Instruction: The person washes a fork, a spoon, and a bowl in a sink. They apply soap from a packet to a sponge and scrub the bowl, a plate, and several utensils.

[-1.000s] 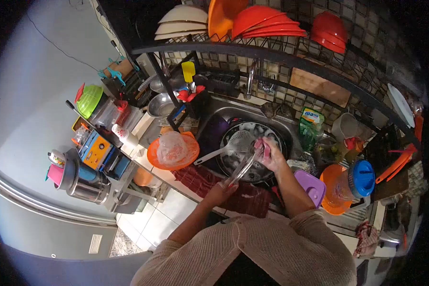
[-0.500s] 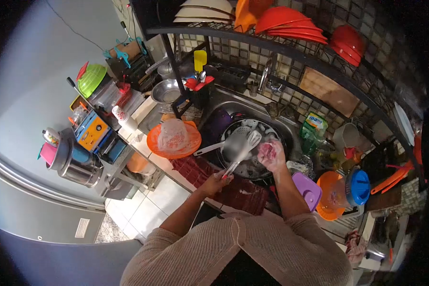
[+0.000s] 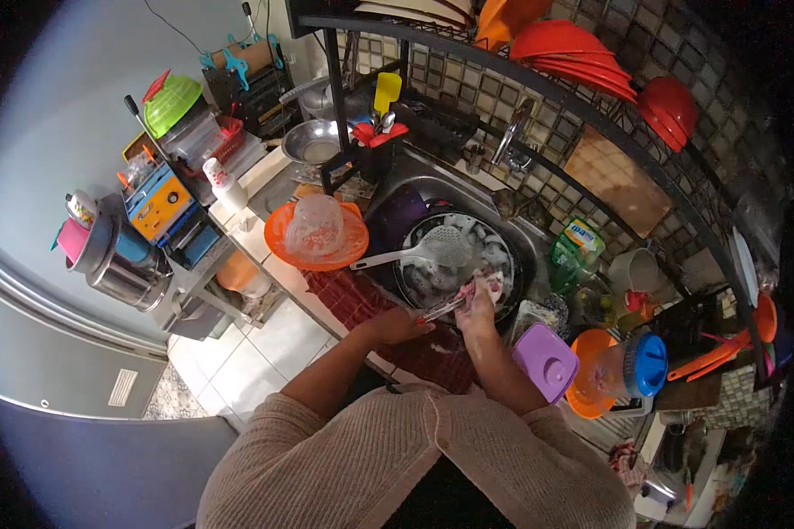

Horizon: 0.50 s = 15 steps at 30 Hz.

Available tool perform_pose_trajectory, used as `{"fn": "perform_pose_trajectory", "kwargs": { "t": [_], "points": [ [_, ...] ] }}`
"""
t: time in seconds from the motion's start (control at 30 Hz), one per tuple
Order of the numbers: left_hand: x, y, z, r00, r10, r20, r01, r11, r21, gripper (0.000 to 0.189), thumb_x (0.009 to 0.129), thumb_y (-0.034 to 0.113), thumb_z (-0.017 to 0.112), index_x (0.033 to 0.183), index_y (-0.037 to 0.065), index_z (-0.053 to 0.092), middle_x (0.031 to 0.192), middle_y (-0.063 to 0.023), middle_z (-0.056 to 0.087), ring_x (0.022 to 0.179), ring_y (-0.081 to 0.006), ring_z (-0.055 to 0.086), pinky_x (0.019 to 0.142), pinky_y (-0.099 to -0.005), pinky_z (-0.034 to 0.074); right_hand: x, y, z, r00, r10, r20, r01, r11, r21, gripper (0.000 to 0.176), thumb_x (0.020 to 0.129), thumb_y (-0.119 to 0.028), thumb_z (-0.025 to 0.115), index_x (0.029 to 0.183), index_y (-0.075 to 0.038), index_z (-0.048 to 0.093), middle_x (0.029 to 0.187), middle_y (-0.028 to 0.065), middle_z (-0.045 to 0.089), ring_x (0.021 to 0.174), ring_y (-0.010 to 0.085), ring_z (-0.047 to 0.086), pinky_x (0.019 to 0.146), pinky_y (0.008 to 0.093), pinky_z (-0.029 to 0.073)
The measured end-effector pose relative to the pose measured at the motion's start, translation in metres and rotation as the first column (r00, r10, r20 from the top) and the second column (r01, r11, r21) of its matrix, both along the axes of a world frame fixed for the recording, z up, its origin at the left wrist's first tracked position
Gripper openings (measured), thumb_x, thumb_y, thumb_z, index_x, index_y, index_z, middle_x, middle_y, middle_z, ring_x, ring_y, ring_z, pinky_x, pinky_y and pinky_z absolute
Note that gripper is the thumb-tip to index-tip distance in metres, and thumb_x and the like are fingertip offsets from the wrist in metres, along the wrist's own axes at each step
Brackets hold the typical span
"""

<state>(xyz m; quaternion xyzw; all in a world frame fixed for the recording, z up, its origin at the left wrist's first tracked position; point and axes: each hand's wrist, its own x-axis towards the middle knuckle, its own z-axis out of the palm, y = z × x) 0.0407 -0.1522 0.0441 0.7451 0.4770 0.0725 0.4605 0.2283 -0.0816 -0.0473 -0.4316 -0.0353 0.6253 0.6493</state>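
Observation:
My left hand (image 3: 395,326) is closed round the red-tipped handle end of a metal utensil (image 3: 443,309), near the sink's front edge. My right hand (image 3: 478,309) wraps a pink and white cloth (image 3: 494,284) against the utensil's other end, which it mostly hides. Behind both hands a dark round basin (image 3: 406,280) of soapy water sits in the metal sink (image 3: 406,181). A skimmer with a white handle (image 3: 386,257) rests across the basin, its perforated head over the suds.
An orange plate (image 3: 282,240) with a clear bowl stands left of the sink, by a dark red cloth (image 3: 348,304). To the right are a purple lid (image 3: 547,361), a green bottle (image 3: 575,254) and a blue-lidded container (image 3: 651,364). A black rack (image 3: 538,79) spans above.
My right hand has moved down and left, bringing the cloth onto the utensil. The utensil has come lower, off the basin's middle. The whole view has shifted a little.

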Motion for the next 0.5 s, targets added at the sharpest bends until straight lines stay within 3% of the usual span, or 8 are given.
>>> {"fn": "perform_pose_trajectory", "kwargs": {
  "t": [0.17,0.23,0.27,0.33,0.37,0.4,0.43,0.5],
  "points": [
    [0.002,0.003,-0.008,0.988,-0.081,-0.129,0.070,0.993,-0.090,0.049,0.089,0.047,0.045,0.119,0.009,0.048,0.106,-0.0236,0.058,0.095,-0.0384,0.057,0.083,-0.0422,0.044,0.003,0.006,0.005,0.998,-0.063,0.013,0.064,0.984,-0.166,0.019,0.080,-0.022,0.067,0.071,-0.014,0.052,0.052,0.0003,0.048,0.043,0.0152,0.044,0.044,0.0315,0.039],
    [0.005,0.000,-0.030,0.999,0.043,-0.013,-0.041,0.994,0.098,0.051,0.088,0.048,0.045,0.119,0.007,0.049,0.103,-0.0240,0.059,0.093,-0.0389,0.057,0.083,-0.0423,0.044,0.019,0.019,-0.003,0.994,-0.093,-0.054,0.087,0.990,-0.111,0.018,0.080,-0.022,0.066,0.072,-0.015,0.051,0.048,-0.0009,0.043,0.038,0.0158,0.038,0.043,0.0311,0.038],
    [0.005,-0.001,-0.029,0.999,0.039,-0.015,-0.037,0.994,0.098,0.051,0.088,0.048,0.045,0.119,0.007,0.049,0.103,-0.0240,0.059,0.093,-0.0389,0.057,0.083,-0.0423,0.044,0.018,0.016,0.009,0.994,-0.105,-0.016,0.105,0.993,-0.049,0.019,0.079,-0.021,0.067,0.091,-0.018,0.053,0.063,-0.0021,0.048,0.047,0.0138,0.042,0.041,0.0292,0.034],
    [0.006,-0.002,-0.024,0.996,0.001,0.094,-0.016,0.989,0.150,0.055,0.087,0.052,0.047,0.127,0.013,0.043,0.103,-0.0256,0.059,0.094,-0.0384,0.059,0.083,-0.0432,0.045,0.008,0.000,0.069,0.994,-0.106,-0.039,0.104,0.993,-0.048,0.020,0.080,-0.024,0.067,0.091,-0.019,0.051,0.063,-0.0024,0.046,0.047,0.0136,0.040,0.041,0.0283,0.033],
    [0.006,0.002,-0.048,0.995,0.001,0.098,-0.015,0.988,0.151,0.055,0.087,0.052,0.047,0.127,0.013,0.043,0.103,-0.0256,0.059,0.094,-0.0384,0.059,0.083,-0.0432,0.045,0.006,-0.004,0.085,0.993,-0.100,-0.059,0.098,0.994,-0.047,0.021,0.081,-0.026,0.066,0.092,-0.019,0.050,0.063,-0.0027,0.044,0.047,0.0134,0.038,0.042,0.0275,0.032],
    [0.006,0.009,-0.093,0.999,0.036,-0.004,-0.035,0.989,0.143,0.054,0.087,0.050,0.048,0.126,0.013,0.044,0.102,-0.0252,0.059,0.093,-0.0382,0.059,0.083,-0.0424,0.045,0.017,0.016,0.052,0.973,-0.228,-0.037,0.228,0.974,0.006,0.022,0.081,-0.029,0.065,0.092,-0.020,0.047,0.063,-0.0026,0.041,0.048,0.0128,0.037,0.042,0.0276,0.030],
    [0.006,0.013,-0.116,0.992,0.073,-0.106,-0.058,0.989,0.138,0.052,0.087,0.049,0.049,0.125,0.013,0.045,0.101,-0.0248,0.060,0.091,-0.0379,0.059,0.083,-0.0416,0.045,0.026,0.025,0.042,0.974,-0.224,-0.033,0.224,0.975,0.011,0.022,0.081,-0.029,0.065,0.092,-0.020,0.047,0.063,-0.0026,0.041,0.048,0.0128,0.037,0.042,0.0276,0.030],
    [0.010,-0.002,-0.059,0.995,0.096,-0.004,-0.095,0.991,0.092,0.052,0.086,0.047,0.052,0.123,0.010,0.046,0.101,-0.0213,0.060,0.092,-0.0342,0.059,0.081,-0.0394,0.045,0.035,0.037,0.036,0.967,-0.255,0.027,0.252,0.965,0.077,0.025,0.081,-0.029,0.065,0.090,-0.020,0.044,0.060,-0.0028,0.037,0.048,0.0110,0.036,0.042,0.0283,0.029]
  ]
}}
